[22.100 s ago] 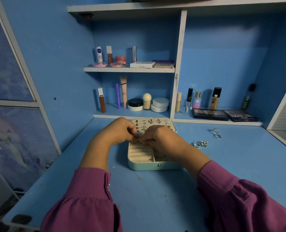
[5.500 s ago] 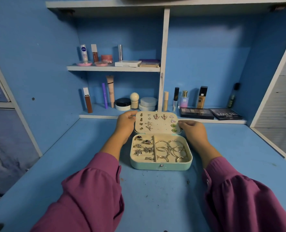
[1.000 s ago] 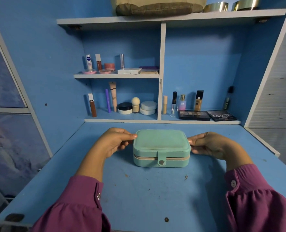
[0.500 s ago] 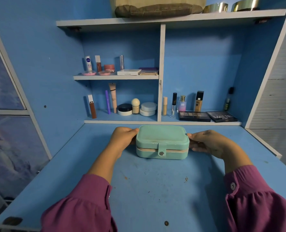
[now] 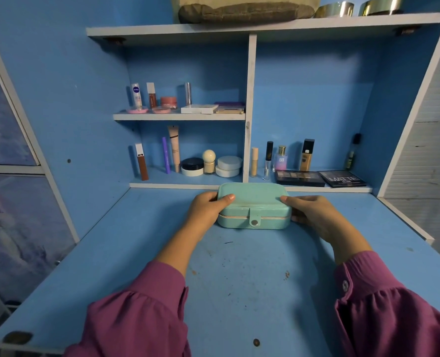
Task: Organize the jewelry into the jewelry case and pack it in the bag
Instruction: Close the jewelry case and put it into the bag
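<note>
Dim, blue-tinted wide-angle view with soft shadows and bent edges.

Light is low and even, falling from above and in front: the closed mint-green jewelry case [image 5: 254,206] throws a faint shadow toward the camera on the scuffed blue painted desk [image 5: 239,279], and the white-edged upper shelf board [image 5: 265,25] darkens the cubbies below it. Two shiny gold metal tins [image 5: 355,7] on top carry small bright reflections. The centre is sharp enough to read "MATTE" on the dark eyeshadow palette [image 5: 342,178]. Straight shelf posts lean outward at the sides, and the magenta fabric sleeves [image 5: 141,320] at the bottom look stretched and slightly soft.
</note>
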`<control>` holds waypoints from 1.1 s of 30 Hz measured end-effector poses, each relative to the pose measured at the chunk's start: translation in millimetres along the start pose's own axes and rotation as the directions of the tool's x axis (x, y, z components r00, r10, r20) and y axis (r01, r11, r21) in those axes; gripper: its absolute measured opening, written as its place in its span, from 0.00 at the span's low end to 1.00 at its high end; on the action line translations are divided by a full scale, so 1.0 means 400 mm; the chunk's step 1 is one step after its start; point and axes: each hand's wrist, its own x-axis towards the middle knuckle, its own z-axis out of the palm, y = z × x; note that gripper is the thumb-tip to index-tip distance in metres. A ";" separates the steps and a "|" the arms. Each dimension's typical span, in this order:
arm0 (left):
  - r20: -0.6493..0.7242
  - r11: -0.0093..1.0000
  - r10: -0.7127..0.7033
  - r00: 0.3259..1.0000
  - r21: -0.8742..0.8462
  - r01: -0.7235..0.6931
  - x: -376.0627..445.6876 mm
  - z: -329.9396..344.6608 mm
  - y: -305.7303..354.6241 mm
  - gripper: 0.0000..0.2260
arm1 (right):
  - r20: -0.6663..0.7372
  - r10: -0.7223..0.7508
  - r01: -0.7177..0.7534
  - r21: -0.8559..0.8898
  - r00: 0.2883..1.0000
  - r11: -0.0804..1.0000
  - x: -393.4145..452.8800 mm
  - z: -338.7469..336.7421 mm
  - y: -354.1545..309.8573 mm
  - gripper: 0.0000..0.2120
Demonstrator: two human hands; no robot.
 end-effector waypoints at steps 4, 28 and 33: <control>0.002 1.000 0.025 1.000 -0.003 -0.025 -0.001 0.001 -0.001 0.09 | -0.012 -0.006 0.006 -0.017 1.000 1.000 0.008 -0.002 0.006 0.18; 0.226 0.618 0.388 0.894 0.656 -0.434 -0.013 0.019 -0.035 0.26 | 0.047 -0.183 0.186 -0.076 0.982 0.980 -0.020 0.030 -0.011 0.18; 0.205 0.576 0.403 0.892 0.701 -0.421 0.001 0.029 -0.038 0.26 | 0.104 -0.337 0.334 -0.569 0.936 0.751 -0.020 0.054 0.007 0.41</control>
